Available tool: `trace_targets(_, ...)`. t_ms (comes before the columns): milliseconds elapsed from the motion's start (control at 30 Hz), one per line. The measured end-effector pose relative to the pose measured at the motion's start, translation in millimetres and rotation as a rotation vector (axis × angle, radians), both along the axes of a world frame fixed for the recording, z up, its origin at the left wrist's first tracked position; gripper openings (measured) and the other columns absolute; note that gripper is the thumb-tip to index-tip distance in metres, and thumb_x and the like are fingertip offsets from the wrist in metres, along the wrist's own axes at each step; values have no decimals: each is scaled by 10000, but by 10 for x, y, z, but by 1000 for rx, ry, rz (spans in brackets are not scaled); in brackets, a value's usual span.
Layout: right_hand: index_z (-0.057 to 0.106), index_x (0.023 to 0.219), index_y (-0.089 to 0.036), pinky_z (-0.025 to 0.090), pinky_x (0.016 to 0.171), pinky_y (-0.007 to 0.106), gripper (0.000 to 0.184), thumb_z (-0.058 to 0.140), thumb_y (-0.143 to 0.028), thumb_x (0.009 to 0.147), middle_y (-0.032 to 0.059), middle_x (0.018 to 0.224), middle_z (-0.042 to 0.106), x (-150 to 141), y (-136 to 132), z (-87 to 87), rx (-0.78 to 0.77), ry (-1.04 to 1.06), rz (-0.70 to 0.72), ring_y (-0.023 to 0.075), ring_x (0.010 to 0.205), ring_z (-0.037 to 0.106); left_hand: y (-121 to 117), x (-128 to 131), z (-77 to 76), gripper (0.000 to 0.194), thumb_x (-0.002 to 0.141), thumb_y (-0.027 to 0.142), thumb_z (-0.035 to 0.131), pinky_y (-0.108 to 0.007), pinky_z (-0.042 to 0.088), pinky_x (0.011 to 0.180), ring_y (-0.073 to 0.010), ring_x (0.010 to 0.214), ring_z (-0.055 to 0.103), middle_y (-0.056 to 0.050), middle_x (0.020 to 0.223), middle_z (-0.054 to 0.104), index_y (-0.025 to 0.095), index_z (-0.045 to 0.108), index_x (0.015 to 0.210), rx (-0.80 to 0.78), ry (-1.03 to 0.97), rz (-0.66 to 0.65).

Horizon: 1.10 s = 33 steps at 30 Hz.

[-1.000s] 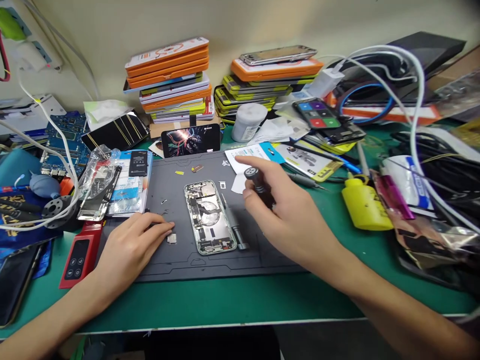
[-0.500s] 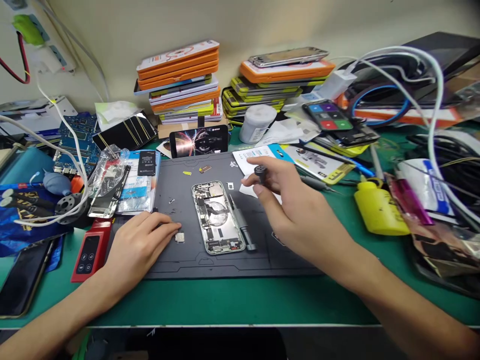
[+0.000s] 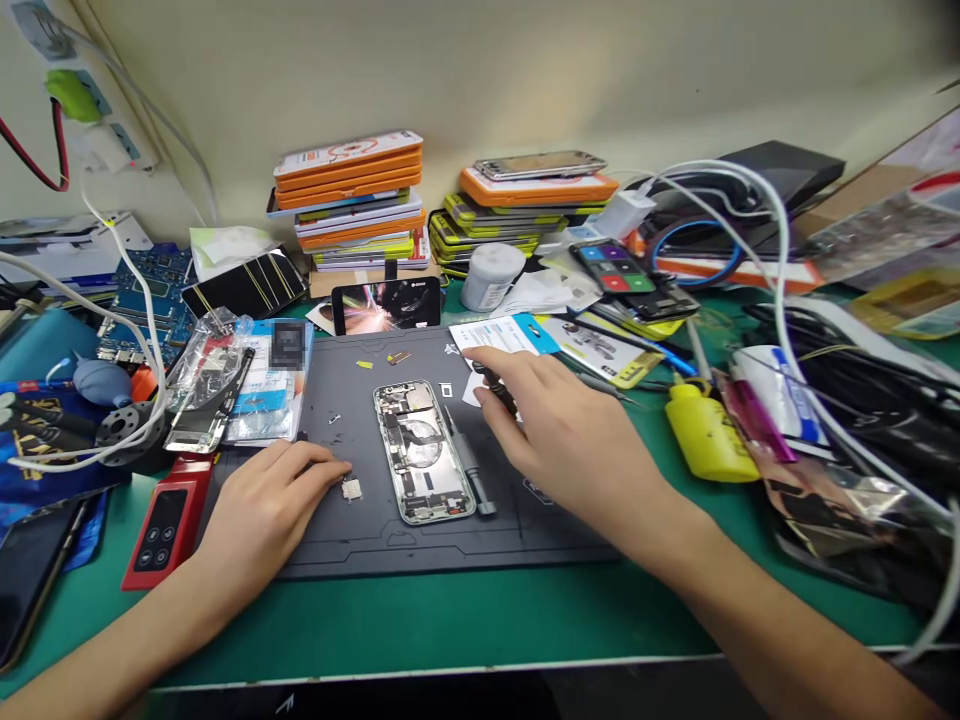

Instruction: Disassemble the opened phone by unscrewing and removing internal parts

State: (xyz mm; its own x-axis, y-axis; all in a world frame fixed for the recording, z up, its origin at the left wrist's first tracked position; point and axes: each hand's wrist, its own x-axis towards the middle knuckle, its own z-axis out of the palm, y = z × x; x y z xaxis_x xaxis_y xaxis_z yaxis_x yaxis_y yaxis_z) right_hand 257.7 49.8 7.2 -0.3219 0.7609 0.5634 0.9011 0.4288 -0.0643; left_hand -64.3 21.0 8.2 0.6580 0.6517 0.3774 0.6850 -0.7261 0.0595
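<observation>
An opened phone body [image 3: 426,465] lies on the dark grey mat [image 3: 330,550], its inner parts and a round coil showing. To its right, my right hand [image 3: 562,430] is closed round the black ribbed handle of a screwdriver [image 3: 495,388]; the tip is hidden. On the mat at the left, my left hand [image 3: 274,495] rests with loosely bent fingers and no visible object in them. Its fingertips are beside a small silver metal part [image 3: 351,488]. A grey screwdriver [image 3: 469,465] lies along the phone's right edge, and a small white SIM tray [image 3: 446,390] is above it.
A lit phone [image 3: 386,305] stands at the back of the mat. Stacked orange and yellow boxes [image 3: 349,185] line the wall. A red device [image 3: 161,530] is at the left. A yellow bottle [image 3: 709,435] and tangled white cables [image 3: 784,250] crowd the right.
The view has shifted slightly. My right hand has turned and lowered a little, with more of the screwdriver handle showing. My left hand stays beside the small metal part.
</observation>
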Motion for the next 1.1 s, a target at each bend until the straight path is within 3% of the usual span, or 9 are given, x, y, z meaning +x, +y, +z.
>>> trace_targets(200, 643, 1379, -124, 421, 526, 330, 313, 571, -174, 1079, 96, 951, 824, 40, 7, 4, 147, -93, -62, 229, 746, 755, -21, 35, 54, 214, 1078, 82, 590, -354, 560, 916, -219, 974, 721, -78, 1132, 784, 156, 714, 1236, 91, -90, 25)
trace_targets(300, 561, 1486, -175, 509, 561, 294, 410, 592, -172, 1078, 85, 1035, 798, 21, -40, -6, 74, 197, 27, 186, 723, 738, -39, 67, 108, 194, 1055, 54, 615, -327, 551, 888, -208, 952, 716, -62, 1051, 778, 158, 698, 1197, 92, -151, 62)
trace_targets(400, 430, 1594, -277, 624, 614, 277, 535, 574, -175, 1089, 45, 1057, 724, -64, -120, -36, -101, 634, 222, 139, 672, 695, -58, 87, 140, 178, 1071, 48, 562, -311, 541, 852, -193, 910, 702, -42, 975, 759, 168, 666, 1151, 77, -216, 93)
trace_targets(500, 382, 1618, -352, 668, 618, 252, 581, 561, -165, 1098, 35, 1101, 677, -171, -205, -92, -250, 831, 434, 107, 664, 668, -79, 88, 146, 185, 1089, 65, 511, -312, 530, 836, -186, 880, 687, -34, 954, 745, 176, 647, 1146, 62, -245, 123)
trace_targets(667, 355, 1641, -328, 697, 719, 266, 633, 565, -107, 1087, 59, 1133, 673, -290, -276, -208, -234, 765, 603, 133, 829, 714, -100, 84, 132, 144, 1094, 106, 510, -320, 516, 819, -194, 875, 667, -48, 944, 735, 170, 639, 1102, 58, -218, 96)
trace_targets(867, 367, 1627, -250, 691, 759, 262, 585, 554, -100, 1093, 71, 1081, 705, -401, -265, -315, -94, 707, 657, 150, 863, 714, -140, 160, 64, 120, 1068, 122, 557, -309, 454, 641, -168, 658, 536, -11, 774, 674, 177, 644, 1006, 45, -176, -108)
trace_targets(1100, 343, 1648, -240, 692, 865, 300, 550, 511, -154, 1131, 89, 1127, 736, -454, -219, -339, -99, 632, 707, 165, 987, 755, -233, 293, 12, 130, 1037, 146, 636, -331, 400, 556, -165, 591, 533, 26, 681, 632, 136, 726, 1130, 128, -72, -244)
